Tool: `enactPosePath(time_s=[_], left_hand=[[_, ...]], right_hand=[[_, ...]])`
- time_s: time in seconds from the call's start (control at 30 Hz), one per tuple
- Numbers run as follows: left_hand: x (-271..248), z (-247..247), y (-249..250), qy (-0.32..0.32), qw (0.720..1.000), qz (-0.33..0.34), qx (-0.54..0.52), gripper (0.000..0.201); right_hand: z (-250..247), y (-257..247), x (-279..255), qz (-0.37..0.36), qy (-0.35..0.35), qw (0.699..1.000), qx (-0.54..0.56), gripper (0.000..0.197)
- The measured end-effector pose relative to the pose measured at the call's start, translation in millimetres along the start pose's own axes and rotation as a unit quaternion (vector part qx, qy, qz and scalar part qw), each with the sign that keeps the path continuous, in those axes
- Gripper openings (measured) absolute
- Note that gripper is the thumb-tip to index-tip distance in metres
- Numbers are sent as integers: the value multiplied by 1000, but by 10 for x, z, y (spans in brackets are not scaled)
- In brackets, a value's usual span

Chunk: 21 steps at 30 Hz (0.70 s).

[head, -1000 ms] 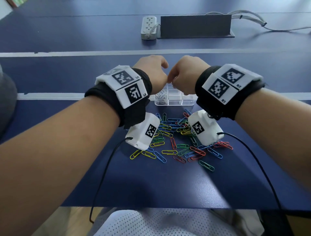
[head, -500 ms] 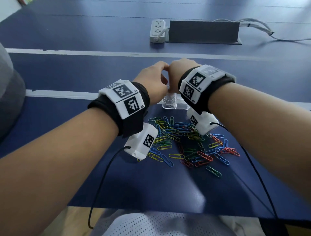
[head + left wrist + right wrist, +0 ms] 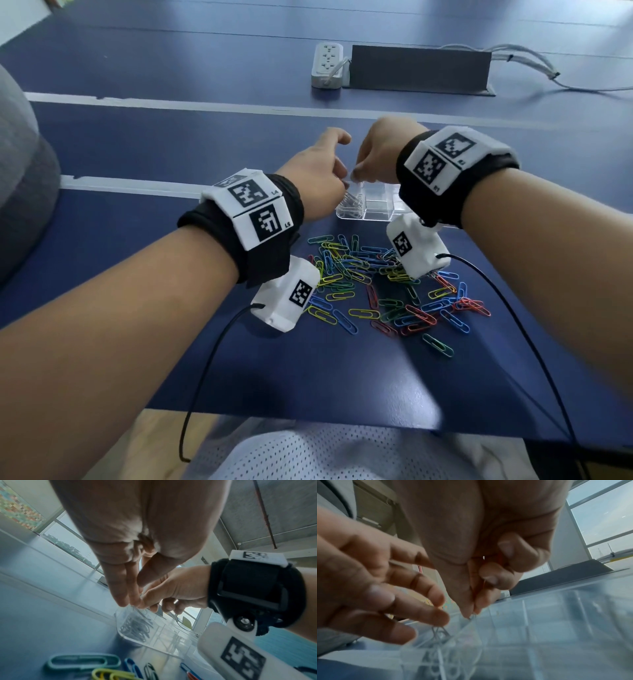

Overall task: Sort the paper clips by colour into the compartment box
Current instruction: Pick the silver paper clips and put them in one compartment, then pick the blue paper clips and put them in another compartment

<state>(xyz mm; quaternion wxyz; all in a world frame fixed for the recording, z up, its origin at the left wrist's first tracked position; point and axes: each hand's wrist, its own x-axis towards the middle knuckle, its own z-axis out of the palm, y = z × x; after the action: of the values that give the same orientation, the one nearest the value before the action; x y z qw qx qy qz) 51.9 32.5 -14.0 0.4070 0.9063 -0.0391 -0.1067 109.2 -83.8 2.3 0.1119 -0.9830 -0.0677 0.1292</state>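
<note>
1. Wrist tags read L4, L5 and R1.
2. Left hand (image 3: 318, 171) has relaxed fingers over the box (image 3: 373, 205).
3. Right hand (image 3: 380, 154) pinches a silver clip (image 3: 471, 616) above the box's left compartment.
4. Coloured clips (image 3: 376, 291) lie on the table (image 3: 137, 147) just in front of the box.

A dark blue table (image 3: 205, 144) fills most of the head view, crossed by pale lines (image 3: 171, 104) running side to side. At its far side a white power strip (image 3: 327, 68) lies just beside a long dark grey box (image 3: 419, 70), with pale cables (image 3: 534, 66) trailing off to the right. A grey upholstered seat (image 3: 24, 192) stands at the left edge. Large windows (image 3: 68, 540) with pale frames let in daylight, with trees visible outside. Overhead is a grey ceiling (image 3: 283, 507) with a thin reddish pipe (image 3: 265, 513) running along it. A beige cabinet (image 3: 373, 509) stands against a wall.
</note>
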Motion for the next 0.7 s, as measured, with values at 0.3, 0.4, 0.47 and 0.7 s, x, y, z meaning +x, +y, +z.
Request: enactPosePath(time_s=[0.3,0.4,0.47,0.7], left_hand=[[-48,16,-15,5,999,14,-49,57],[-75,-3,-16,11,997,19,-70,58],[-103,-31,-29,23,998,39,-33,55],[-190,-67,-7,-16,977,88,192,7]], right_hand=[[33,53,-195,-24,-11,1000,1,32],[50,75,-211,-41,19,999,5,33],[23,103,-248,-54,27,998,18,29],[85,184,-574,-161,-23,984,-80,16]])
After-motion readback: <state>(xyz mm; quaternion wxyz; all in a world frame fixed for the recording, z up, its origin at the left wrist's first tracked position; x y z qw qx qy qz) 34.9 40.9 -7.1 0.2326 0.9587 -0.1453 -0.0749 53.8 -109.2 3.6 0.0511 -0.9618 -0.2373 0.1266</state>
